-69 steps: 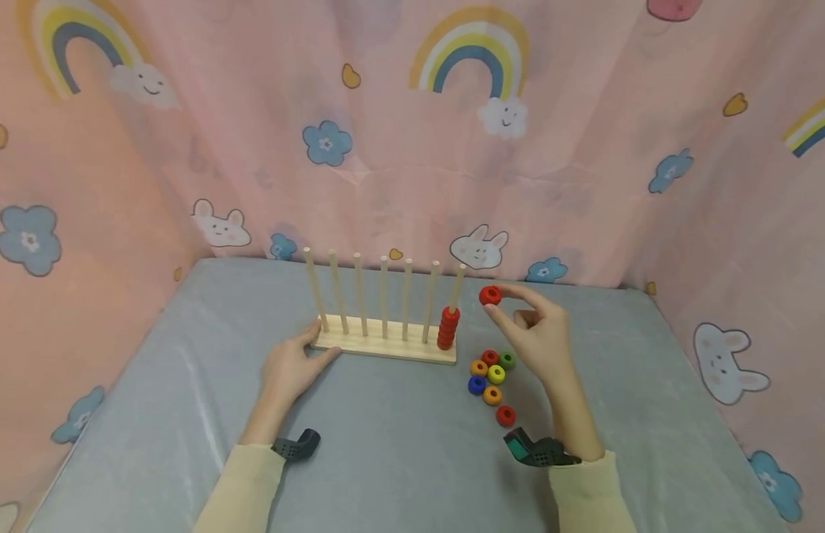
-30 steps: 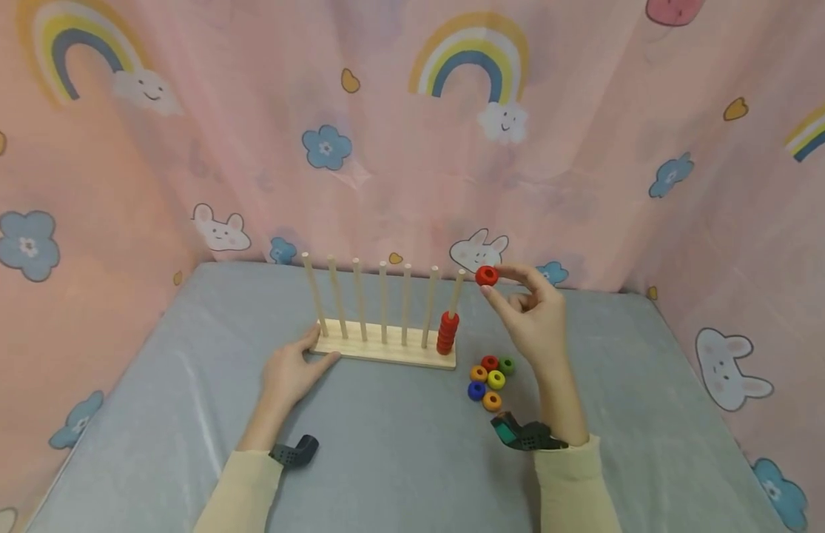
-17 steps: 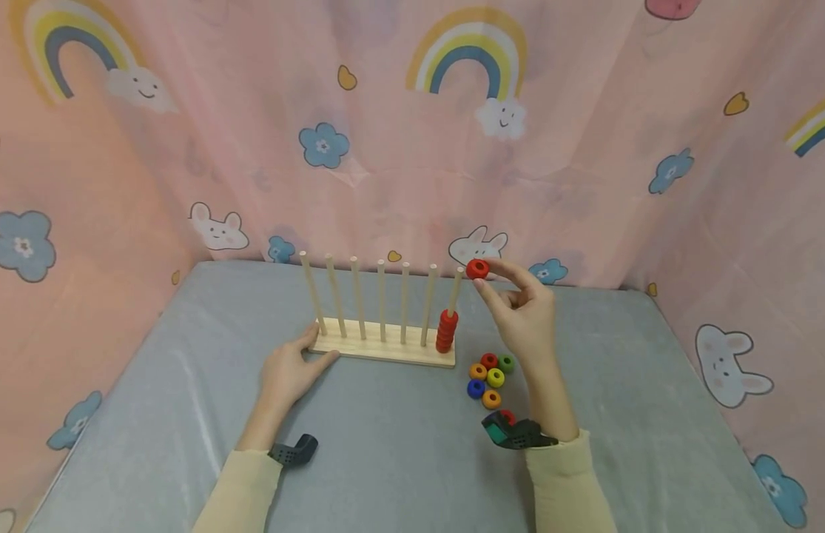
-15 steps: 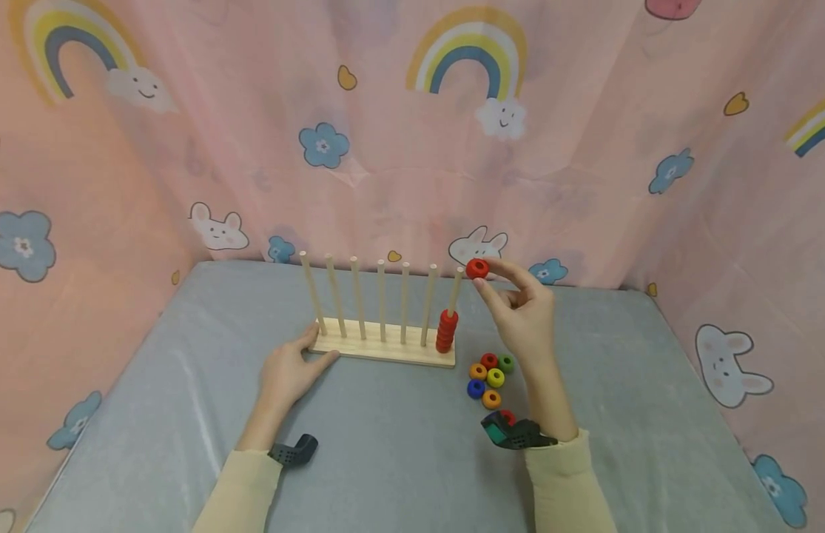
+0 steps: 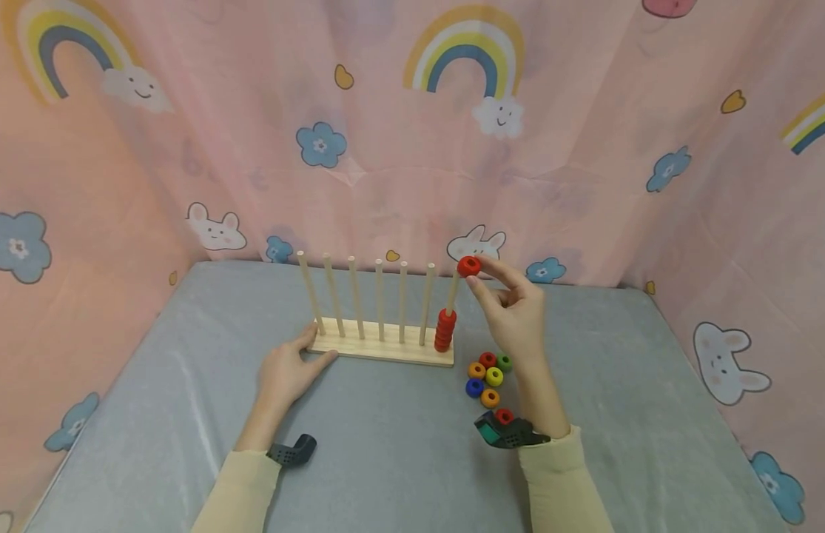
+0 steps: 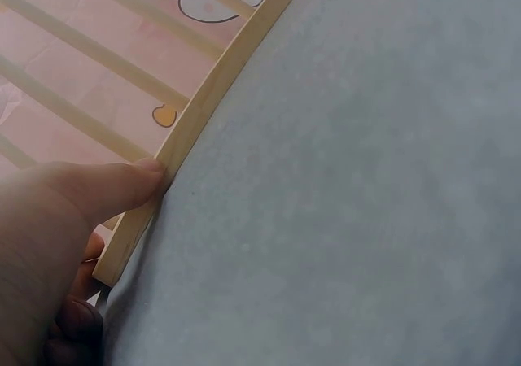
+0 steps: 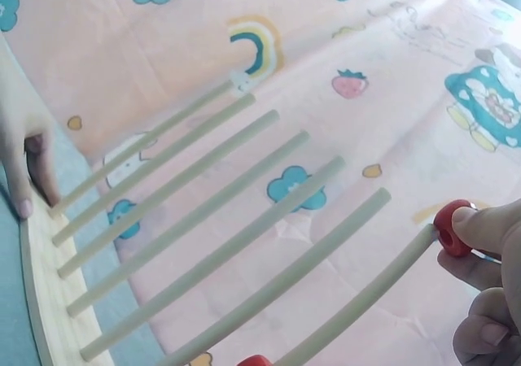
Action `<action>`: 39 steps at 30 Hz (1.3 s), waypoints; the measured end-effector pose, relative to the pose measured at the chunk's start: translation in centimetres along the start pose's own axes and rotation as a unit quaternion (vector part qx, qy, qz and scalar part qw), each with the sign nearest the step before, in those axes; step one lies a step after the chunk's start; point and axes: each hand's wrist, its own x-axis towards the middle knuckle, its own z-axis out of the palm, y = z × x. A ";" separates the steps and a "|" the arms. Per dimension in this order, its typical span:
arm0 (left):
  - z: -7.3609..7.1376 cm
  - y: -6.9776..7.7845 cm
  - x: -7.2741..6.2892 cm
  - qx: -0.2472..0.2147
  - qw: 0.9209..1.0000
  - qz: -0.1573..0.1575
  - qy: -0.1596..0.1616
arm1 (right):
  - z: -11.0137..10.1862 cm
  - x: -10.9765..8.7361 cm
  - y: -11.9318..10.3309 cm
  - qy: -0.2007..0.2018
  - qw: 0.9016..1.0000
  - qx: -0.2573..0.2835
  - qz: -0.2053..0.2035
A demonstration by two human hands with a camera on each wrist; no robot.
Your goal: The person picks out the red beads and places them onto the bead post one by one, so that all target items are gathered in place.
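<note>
A wooden peg rack [image 5: 385,350] with a row of upright pegs stands on the table. My left hand [image 5: 287,371] grips its left end, thumb on the front edge, as the left wrist view also shows. Between thumb and fingertip my right hand [image 5: 519,314] pinches a red bead [image 5: 468,266] at the tip of the rightmost peg [image 5: 453,294]. In the right wrist view the held bead [image 7: 454,229] meets the peg's end; whether the peg has entered its hole I cannot tell. Several red beads [image 5: 445,331] are stacked low on that same peg.
Right of the rack lie loose beads: red [image 5: 487,360], green [image 5: 504,362], yellow [image 5: 494,377], blue [image 5: 475,387] and two orange, one nearest me [image 5: 490,398]. Another red bead [image 5: 504,416] sits by the right wrist camera [image 5: 508,431]. A patterned pink cloth [image 5: 385,185] hangs behind the grey table.
My right hand has carried the red bead up and leftward, from right of the rack to the tip of the rightmost peg. The left hand has kept its hold on the rack.
</note>
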 end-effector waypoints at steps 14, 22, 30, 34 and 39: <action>0.0 0.3 0.0 0.006 1.000 -0.001 -0.006 | 0.7 -0.1 0.1 0.003 0.999 0.035 -0.016; 0.2 0.3 0.0 0.004 1.000 0.000 -0.002 | 1.3 -0.2 0.2 -0.003 0.999 0.038 -0.018; 0.1 0.3 0.0 0.000 1.000 -0.003 -0.005 | 1.4 -0.2 0.3 -0.007 0.999 0.026 -0.017; 0.0 0.3 -0.1 -0.002 1.000 -0.002 -0.005 | 1.4 -0.2 0.4 -0.014 0.999 0.031 -0.013; 0.0 0.1 -0.1 -0.005 1.000 -0.001 -0.004 | 1.4 -0.3 0.5 -0.023 0.999 0.038 -0.003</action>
